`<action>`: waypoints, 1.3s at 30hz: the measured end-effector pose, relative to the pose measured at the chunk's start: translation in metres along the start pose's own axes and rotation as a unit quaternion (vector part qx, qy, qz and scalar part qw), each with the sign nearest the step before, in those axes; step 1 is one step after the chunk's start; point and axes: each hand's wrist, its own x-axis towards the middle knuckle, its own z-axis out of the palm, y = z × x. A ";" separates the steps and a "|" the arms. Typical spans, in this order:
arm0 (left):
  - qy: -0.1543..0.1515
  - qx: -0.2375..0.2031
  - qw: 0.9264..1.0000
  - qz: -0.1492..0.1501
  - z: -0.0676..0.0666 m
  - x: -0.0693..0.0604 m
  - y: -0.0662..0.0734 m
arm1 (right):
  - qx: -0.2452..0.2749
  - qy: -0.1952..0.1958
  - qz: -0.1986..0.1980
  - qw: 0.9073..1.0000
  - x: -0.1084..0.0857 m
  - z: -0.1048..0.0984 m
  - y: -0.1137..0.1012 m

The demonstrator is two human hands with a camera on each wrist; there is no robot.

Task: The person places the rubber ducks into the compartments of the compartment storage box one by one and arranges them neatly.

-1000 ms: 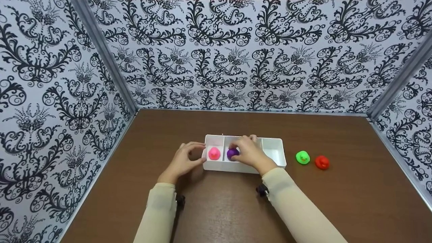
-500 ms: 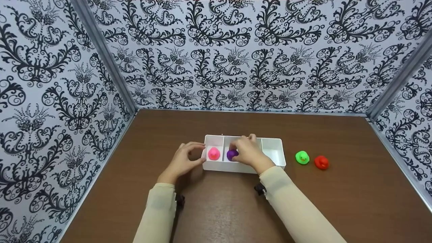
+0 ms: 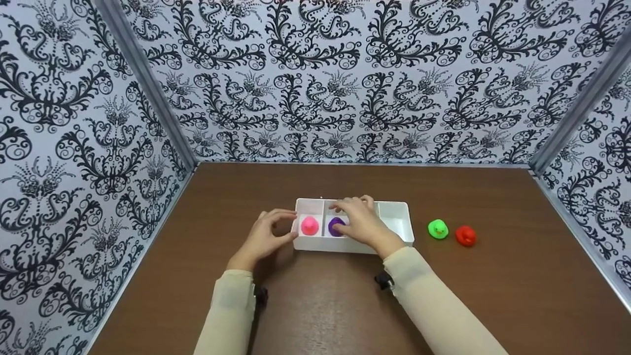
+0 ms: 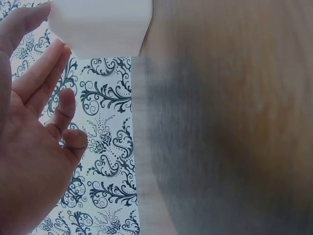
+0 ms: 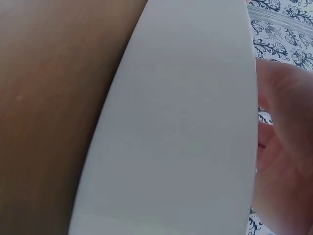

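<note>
A white three-compartment tray [image 3: 335,243] lies on the table. A pink rubber duck [image 3: 309,226] sits in its left compartment and a purple rubber duck [image 3: 334,227] in the middle one. At the tray's left end, the fingertips and thumb of my left hand [image 3: 266,240] touch the end wall; the left wrist view has this hand [image 4: 36,132] with two fingers stretched toward the tray corner. My right hand [image 3: 364,224] is over the middle compartment, fingers spread above the purple duck, its thumb overlapping the duck. In the right wrist view, the tray's wall [image 5: 171,122] hides most of that hand [image 5: 283,147].
Right of the tray, a green rubber duck [image 3: 438,229] and a red rubber duck [image 3: 466,235] stand on the brown table [image 3: 325,305]. Patterned black-and-white panels [image 3: 335,88] with grey metal edges enclose the table at the back and both sides.
My right hand's fingers have lifted and spread away from the purple duck, which stays in the middle compartment. The left hand keeps its place at the tray. The head view has shifted slightly.
</note>
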 end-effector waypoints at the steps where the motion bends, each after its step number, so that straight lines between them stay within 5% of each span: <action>1: -0.001 -0.001 1.000 0.001 0.000 0.000 0.000 | 0.006 0.013 -0.001 1.000 -0.002 0.000 0.000; 5: -0.002 0.000 1.000 -0.003 -0.002 -0.002 -0.002 | 0.032 0.058 -0.012 0.998 -0.007 0.001 0.000; 11: -0.011 0.000 1.000 -0.021 -0.004 -0.003 -0.003 | 0.068 0.076 -0.015 0.995 -0.011 0.001 -0.001; 39: -0.010 -0.002 1.000 0.001 -0.002 0.001 -0.001 | 0.031 0.127 -0.052 0.990 -0.073 -0.035 0.031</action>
